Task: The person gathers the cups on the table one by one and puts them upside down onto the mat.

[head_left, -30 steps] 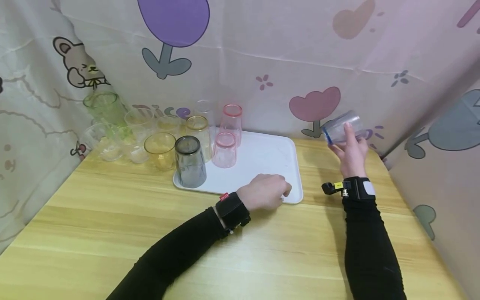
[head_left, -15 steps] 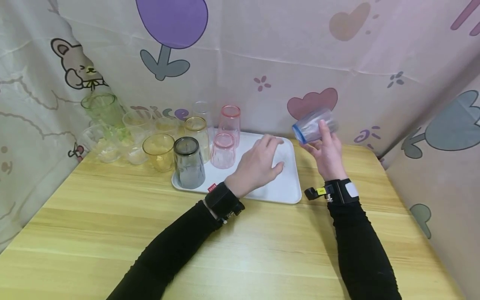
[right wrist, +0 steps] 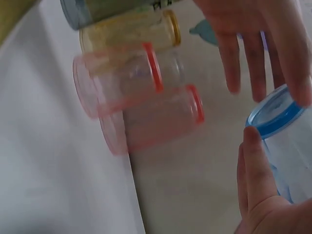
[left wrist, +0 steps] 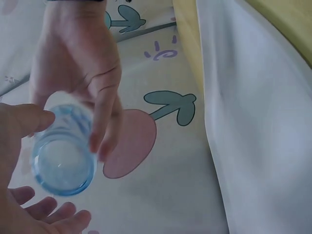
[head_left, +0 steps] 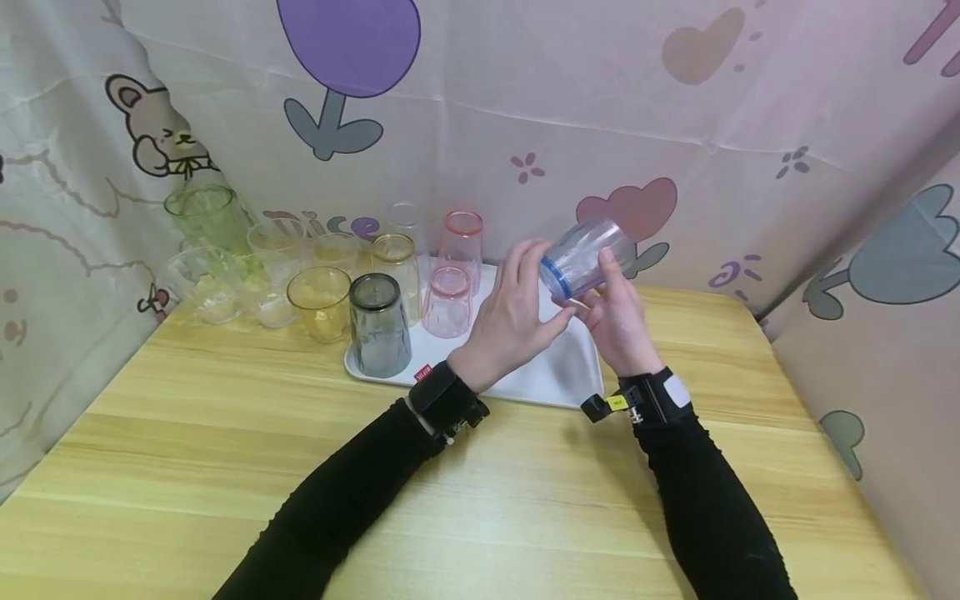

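Note:
A clear cup with a blue rim (head_left: 587,254) is tilted in the air over the right end of the white tray (head_left: 558,371), mouth facing left. My right hand (head_left: 611,312) grips it round the body; the thumb (right wrist: 256,170) lies along its side. My left hand (head_left: 528,292) is raised beside the rim with straight fingers, the thumb (left wrist: 24,122) touching the cup (left wrist: 63,161). In the right wrist view the left hand's fingers (right wrist: 253,53) are spread in front of the blue rim (right wrist: 275,114).
On the tray's left end stand an upside-down grey cup (head_left: 379,325), two pink cups (head_left: 448,300) and an amber cup (head_left: 397,265). Yellow (head_left: 318,302), green (head_left: 206,218) and clear cups crowd the table's back left corner. Curtains close off the back and sides.
My right hand has carried the blue-rimmed cup leftward from the table's right side to above the tray. My left hand rose from the tray's front edge to meet the cup.

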The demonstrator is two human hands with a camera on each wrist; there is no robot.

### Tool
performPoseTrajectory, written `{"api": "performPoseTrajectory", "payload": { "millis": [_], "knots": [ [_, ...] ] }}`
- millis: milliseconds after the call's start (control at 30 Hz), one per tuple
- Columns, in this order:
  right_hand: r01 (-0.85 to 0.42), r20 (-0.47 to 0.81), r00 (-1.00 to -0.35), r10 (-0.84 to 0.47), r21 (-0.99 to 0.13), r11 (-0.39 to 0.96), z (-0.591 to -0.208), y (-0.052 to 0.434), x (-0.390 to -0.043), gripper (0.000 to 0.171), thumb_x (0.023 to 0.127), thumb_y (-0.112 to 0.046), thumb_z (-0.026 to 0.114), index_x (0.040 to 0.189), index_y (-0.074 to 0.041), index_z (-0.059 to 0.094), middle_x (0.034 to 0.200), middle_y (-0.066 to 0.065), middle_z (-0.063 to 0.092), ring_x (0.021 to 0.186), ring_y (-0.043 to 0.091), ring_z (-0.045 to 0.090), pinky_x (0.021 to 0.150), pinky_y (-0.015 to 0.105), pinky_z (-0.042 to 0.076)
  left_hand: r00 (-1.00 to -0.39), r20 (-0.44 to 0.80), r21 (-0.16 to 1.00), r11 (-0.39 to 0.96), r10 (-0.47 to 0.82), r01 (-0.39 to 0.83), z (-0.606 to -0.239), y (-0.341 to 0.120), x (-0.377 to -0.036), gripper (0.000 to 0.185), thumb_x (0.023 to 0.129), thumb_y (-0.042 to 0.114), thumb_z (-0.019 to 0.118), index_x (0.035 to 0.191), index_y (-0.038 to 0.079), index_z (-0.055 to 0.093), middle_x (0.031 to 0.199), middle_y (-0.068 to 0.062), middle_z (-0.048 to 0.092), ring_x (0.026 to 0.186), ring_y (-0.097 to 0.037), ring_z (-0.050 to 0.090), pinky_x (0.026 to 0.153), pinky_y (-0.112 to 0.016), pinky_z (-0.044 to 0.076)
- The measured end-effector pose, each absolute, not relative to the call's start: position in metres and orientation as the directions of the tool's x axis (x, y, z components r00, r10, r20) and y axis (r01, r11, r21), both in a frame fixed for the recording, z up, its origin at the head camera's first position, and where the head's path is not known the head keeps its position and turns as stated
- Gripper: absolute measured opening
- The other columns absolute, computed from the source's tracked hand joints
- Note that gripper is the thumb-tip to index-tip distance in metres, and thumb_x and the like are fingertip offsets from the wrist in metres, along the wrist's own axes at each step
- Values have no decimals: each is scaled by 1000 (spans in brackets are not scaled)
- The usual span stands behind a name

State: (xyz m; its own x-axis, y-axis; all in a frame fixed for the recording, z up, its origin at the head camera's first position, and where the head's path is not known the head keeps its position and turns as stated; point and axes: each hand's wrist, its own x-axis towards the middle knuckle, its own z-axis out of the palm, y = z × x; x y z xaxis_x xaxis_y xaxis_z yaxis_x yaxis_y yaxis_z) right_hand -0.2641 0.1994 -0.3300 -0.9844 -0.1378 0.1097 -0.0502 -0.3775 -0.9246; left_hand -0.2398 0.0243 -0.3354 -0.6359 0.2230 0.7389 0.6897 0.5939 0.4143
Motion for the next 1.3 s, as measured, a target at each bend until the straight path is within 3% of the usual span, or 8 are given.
{"api": "performPoseTrajectory", "payload": {
  "millis": [300, 500, 700, 1000, 1167, 1300],
  "knots": [
    [-3, 95, -971, -218, -922, -387, -328, 179, -252, 77, 103, -57, 55, 162, -16, 27, 143, 9, 47, 111, 16, 63, 90, 27, 58, -550, 813, 371, 557, 192, 743, -334, 24, -240, 72, 84, 12, 85, 141, -6, 45, 146, -23, 44, 131, -34, 49, 108, -33, 48],
    [45, 66, -967, -245, -905, -422, -329, 174, -249, 67, 105, -58, 49, 156, -19, 30, 133, 4, 50, 102, 11, 63, 79, 20, 55, -544, 818, 359, 571, 188, 738, -333, 24, -241, 66, 82, 7, 84, 137, -5, 49, 144, -23, 47, 129, -35, 51, 105, -36, 51],
    [36, 81, -958, -275, -918, -396, -331, 177, -250, 70, 104, -61, 48, 157, -21, 29, 131, 4, 51, 100, 11, 64, 79, 21, 56, -523, 833, 342, 573, 182, 745, -331, 22, -242, 63, 81, 7, 84, 134, -5, 52, 141, -23, 50, 127, -36, 52, 107, -38, 49],
    [-111, 153, -945, -289, -981, -157, -331, 194, -261, 78, 104, -68, 37, 156, -10, 37, 130, 8, 59, 102, 18, 65, 88, 31, 60, -495, 853, 331, 561, 166, 758, -316, 5, -240, 65, 81, 12, 84, 135, -5, 53, 140, -21, 53, 127, -34, 53, 108, -35, 46],
    [-184, 169, -965, -199, -981, 58, -330, 208, -268, 75, 106, -65, 34, 149, -4, 49, 133, 10, 57, 109, 26, 66, 87, 30, 61, -546, 821, 365, 580, 168, 728, -311, -5, -235, 71, 81, 18, 86, 138, -4, 51, 139, -19, 55, 126, -31, 54, 102, -36, 50],
    [-176, 156, -977, -144, -975, 138, -329, 219, -273, 75, 107, -60, 38, 142, 5, 53, 137, 16, 56, 115, 33, 63, 87, 28, 61, -594, 790, 397, 609, 154, 687, -306, -14, -228, 75, 79, 21, 87, 138, -3, 48, 135, -17, 59, 120, -32, 55, 97, -39, 51]
  ]
}}
